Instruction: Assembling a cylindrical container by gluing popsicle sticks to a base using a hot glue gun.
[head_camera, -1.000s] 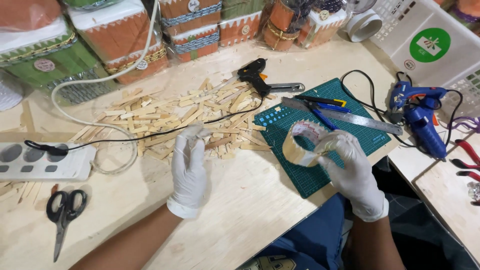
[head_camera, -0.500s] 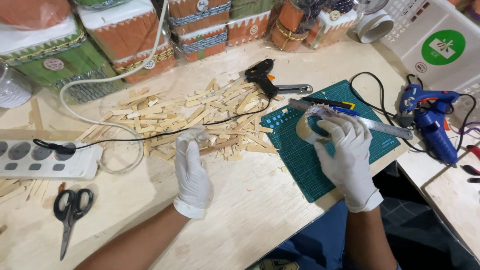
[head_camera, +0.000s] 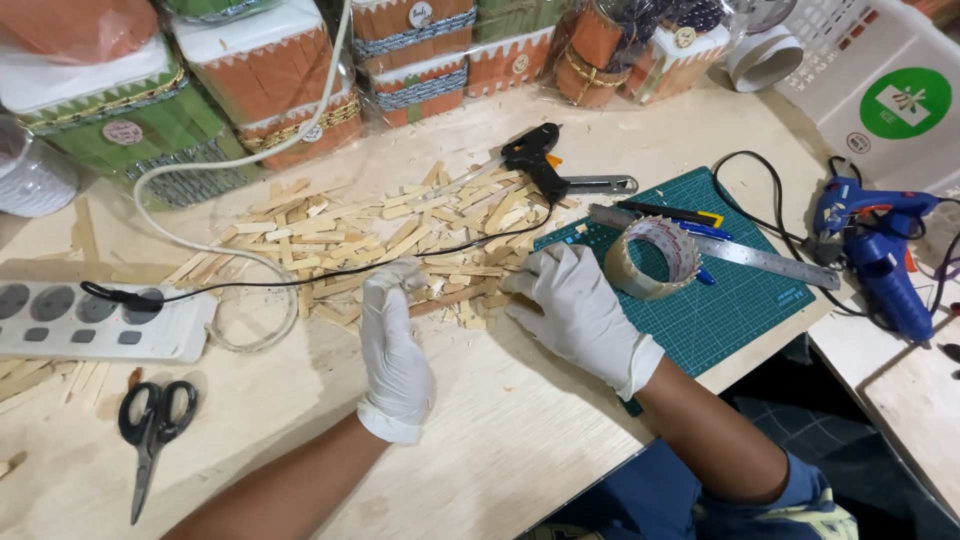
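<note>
On tabletop (head_camera: 520, 440), near edge of wooden stick pile (head_camera: 400, 240): left hand (head_camera: 393, 345) clenched around 1 stick, right hand (head_camera: 578, 310) spread flat, releasing nothing. Best sorted 1 stick at a time, clear of black cable (head_camera: 300, 280).

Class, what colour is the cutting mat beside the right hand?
Dark green with a pale grid, cutting mat, head view.

The gloved left hand (head_camera: 393, 345) sat curled at frame centre; the gloved right hand (head_camera: 580, 312) lay flat, palm down, beside it.
</note>
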